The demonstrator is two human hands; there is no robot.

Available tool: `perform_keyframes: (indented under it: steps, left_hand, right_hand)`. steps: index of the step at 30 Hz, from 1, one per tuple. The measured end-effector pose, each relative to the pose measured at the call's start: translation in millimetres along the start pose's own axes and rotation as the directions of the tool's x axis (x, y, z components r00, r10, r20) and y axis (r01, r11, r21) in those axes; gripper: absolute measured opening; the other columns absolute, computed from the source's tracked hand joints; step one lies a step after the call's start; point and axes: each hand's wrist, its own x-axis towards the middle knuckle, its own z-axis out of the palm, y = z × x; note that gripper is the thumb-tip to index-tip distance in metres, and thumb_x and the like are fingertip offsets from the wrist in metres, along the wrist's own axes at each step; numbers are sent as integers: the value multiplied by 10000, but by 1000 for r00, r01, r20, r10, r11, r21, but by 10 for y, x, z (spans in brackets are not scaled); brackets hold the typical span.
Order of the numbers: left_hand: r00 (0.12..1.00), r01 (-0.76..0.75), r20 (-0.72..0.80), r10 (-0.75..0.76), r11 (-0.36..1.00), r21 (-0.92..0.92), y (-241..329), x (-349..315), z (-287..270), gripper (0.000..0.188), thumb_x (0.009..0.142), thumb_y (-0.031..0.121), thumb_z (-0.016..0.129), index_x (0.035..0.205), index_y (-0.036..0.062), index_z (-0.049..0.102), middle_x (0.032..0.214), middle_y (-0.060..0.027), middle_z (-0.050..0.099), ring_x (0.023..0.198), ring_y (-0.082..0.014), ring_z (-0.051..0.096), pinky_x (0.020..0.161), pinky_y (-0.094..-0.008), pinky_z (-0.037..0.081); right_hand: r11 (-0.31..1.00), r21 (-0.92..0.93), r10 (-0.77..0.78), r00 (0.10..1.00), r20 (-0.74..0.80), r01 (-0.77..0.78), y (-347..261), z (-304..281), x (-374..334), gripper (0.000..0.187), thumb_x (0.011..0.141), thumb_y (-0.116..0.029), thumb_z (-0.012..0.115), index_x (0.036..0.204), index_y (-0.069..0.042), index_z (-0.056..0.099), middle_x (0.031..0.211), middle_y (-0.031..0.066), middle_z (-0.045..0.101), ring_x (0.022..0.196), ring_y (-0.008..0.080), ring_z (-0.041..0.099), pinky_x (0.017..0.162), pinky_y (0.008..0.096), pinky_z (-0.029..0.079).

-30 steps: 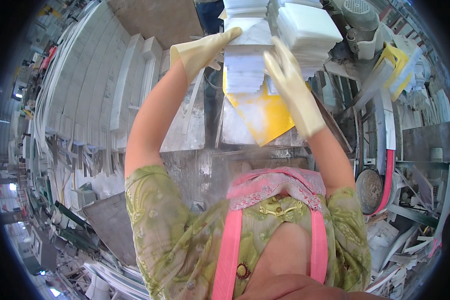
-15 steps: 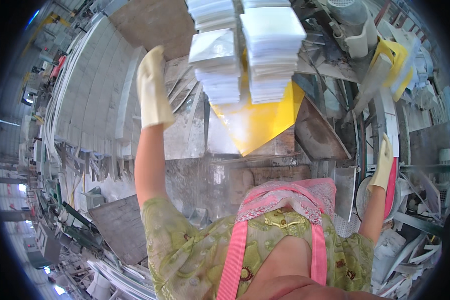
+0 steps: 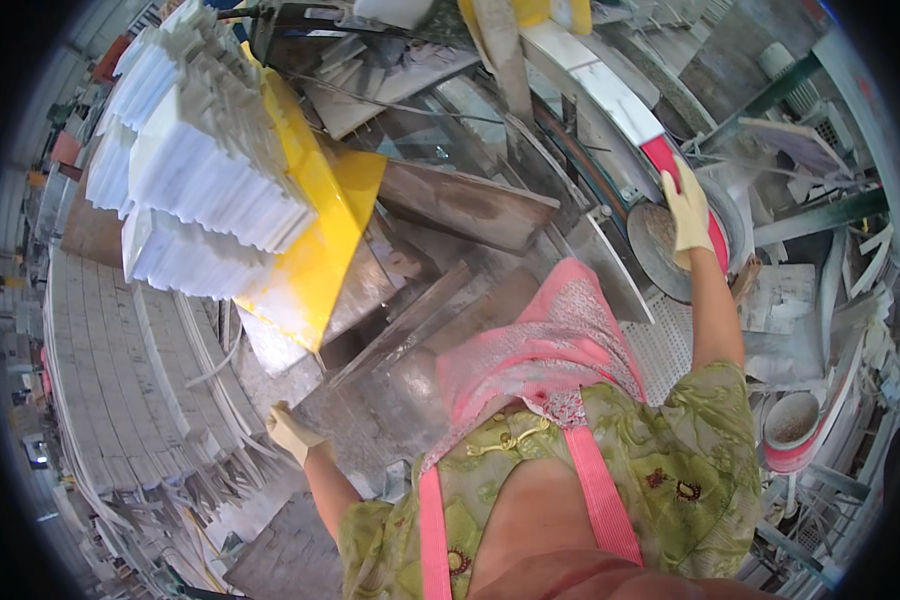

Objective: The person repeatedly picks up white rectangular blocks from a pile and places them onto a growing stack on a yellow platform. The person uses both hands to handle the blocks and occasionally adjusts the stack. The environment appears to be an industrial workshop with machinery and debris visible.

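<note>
My right hand (image 3: 686, 212), in a cream rubber glove, reaches to the pink-red conveyor belt (image 3: 717, 240). Its fingers are stretched out beside the belt and the thumb is apart; nothing shows in its grip. White stone tiles (image 3: 615, 98) lie end to end on the same belt, just beyond the fingertips. Low on the left, my left hand (image 3: 292, 432) wears a matching glove, with fingers curled in and nothing visible in them. Beyond it, tall stacks of thin white tiles (image 3: 205, 150) stand on a yellow sheet (image 3: 320, 285).
Grey stacked slabs (image 3: 120, 370) with ragged strips line the left. A brown board (image 3: 460, 205) and an upright pale panel (image 3: 605, 265) stand between the stacks and the belt. A round drum (image 3: 660, 250) sits under the belt's end. Stone scraps (image 3: 780, 300) lie at right.
The view has turned right, so the tile stacks now show at left and the belt nearer. My left hand has come down away from the stacks; my right hand reaches further along the belt.
</note>
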Motion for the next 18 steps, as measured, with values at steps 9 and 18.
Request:
perform_keyframes:
  steps: [9, 18]
  left_hand:
    - [969, -123, 245, 19, 901, 416, -937, -624, -270, 307, 925, 376, 625, 818, 89, 602, 733, 27, 490, 695, -124, 413, 642, -346, 378]
    - [837, -547, 254, 484, 738, 397, 685, -1086, 709, 400, 905, 384, 604, 1063, 48, 752, 1017, -191, 740, 1002, -298, 707, 901, -369, 506]
  right_hand:
    - [750, -395, -484, 847, 218, 530, 178, 548, 73, 639, 967, -354, 557, 1521, -78, 398, 1550, 160, 431, 1442, 294, 390, 1180, 453, 313]
    - [686, -535, -388, 870, 305, 494, 51, 660, 105, 696, 976, -382, 526, 1569, -91, 305, 1619, 99, 339, 1507, 245, 284, 1222, 439, 232]
